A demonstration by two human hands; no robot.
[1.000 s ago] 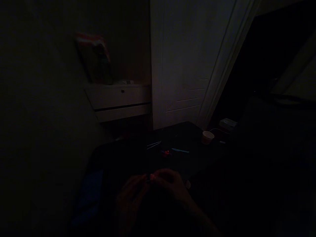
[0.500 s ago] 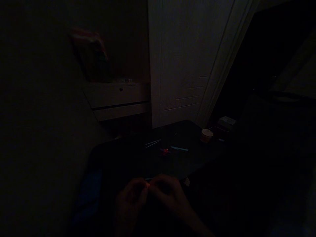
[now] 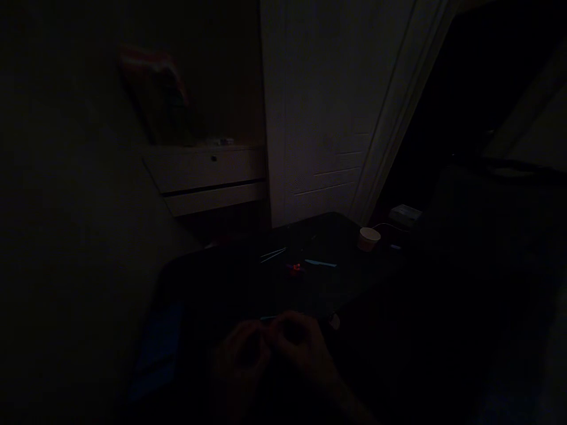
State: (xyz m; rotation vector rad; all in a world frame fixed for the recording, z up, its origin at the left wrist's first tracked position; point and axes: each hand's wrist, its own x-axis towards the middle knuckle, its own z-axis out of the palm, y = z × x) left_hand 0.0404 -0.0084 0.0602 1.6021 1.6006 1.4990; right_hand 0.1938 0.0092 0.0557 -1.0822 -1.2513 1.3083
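Note:
The scene is very dark. My left hand and my right hand meet at the fingertips over the near side of the dark table. Both are closed in a pinch, around something small that the fingers and the dimness hide. Just beyond the fingertips lies a thin pale-blue strip, partly covered by my right hand. Farther off on the table sit a small glowing red-orange piece, a pair of tweezers and a light-blue plastic knife.
A paper cup stands toward the table's right end, with a pale box behind it. A white door and a drawer unit rise beyond the table. At the left is a bluish flat panel.
The orange spot seen between my fingertips has faded from sight. Both hands stay together with only slight shifts. The picture has grown darker, and the view has moved a little.

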